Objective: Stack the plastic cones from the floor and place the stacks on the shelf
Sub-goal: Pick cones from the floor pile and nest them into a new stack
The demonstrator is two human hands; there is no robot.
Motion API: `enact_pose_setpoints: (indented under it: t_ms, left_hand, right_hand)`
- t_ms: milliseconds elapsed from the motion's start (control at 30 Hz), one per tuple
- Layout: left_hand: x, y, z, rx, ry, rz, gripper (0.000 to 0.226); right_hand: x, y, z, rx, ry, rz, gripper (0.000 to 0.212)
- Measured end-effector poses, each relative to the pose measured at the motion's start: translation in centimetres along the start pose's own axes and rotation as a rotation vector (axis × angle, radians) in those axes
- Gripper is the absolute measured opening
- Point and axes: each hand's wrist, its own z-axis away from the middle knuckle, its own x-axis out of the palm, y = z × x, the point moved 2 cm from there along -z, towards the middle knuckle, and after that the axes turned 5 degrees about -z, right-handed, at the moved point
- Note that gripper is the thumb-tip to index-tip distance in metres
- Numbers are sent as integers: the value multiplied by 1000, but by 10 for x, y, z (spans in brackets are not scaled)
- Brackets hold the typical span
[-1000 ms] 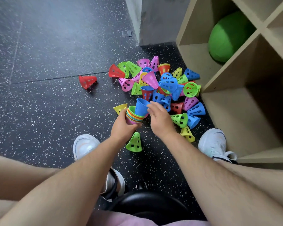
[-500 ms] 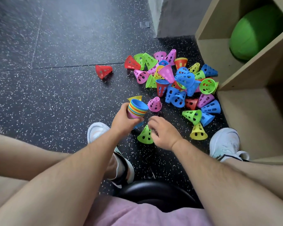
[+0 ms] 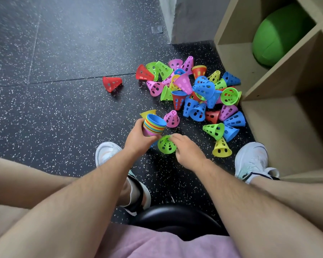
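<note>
Head view. Your left hand [image 3: 136, 138] wraps the stack [image 3: 154, 125], fingers curled round its lower cones. The open mouths are tipped up and toward the right, likely so the next cone can drop straight in. Your right hand [image 3: 186, 151] pinches a green cone [image 3: 166, 145], just beside the stack; the exact grip is blurred. The stack's nested rims are banded blue, yellow, red and green, with pink lowest. It is in hand, not yet on the shelf [image 3: 280, 127]. A loose pile [image 3: 198, 94] of perforated cones lies on the floor [image 3: 54, 108] by the shelf, with one red cone [image 3: 112, 83] apart to the left.
</note>
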Motion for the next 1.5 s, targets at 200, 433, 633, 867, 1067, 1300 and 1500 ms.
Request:
enact_pose_setpoints:
  t_ms: [200,433,633,867,1067,1300,1500]
  left_hand:
    - [0,1,0,-14,-8,5,64]
    - [0,12,-3,-9,78,54,65]
    - [-6,24,-9,-8,145,93,63]
    - [-17,10,-13,-18,195,126,62]
    - [-32,-15,-8,-106,223,167,59]
    - [-38,-24,-9,-144,222,192,58]
    - [-33,-40,-12,-183,205,181,59]
  right_hand:
    - [-17,22,-6,197,285,-144,28]
    - [-63,6,-24,248,656,-513,25]
    - [-74,-36,-54,64,638,-547,28]
    - [-55,-61,-61,-31,299,-563,30]
    - [-31,-57,-68,-11,164,-357,36]
    - [7,-52,-79,-35,-181,20,50]
    - [17,-42,-82,-23,-128,35,22]
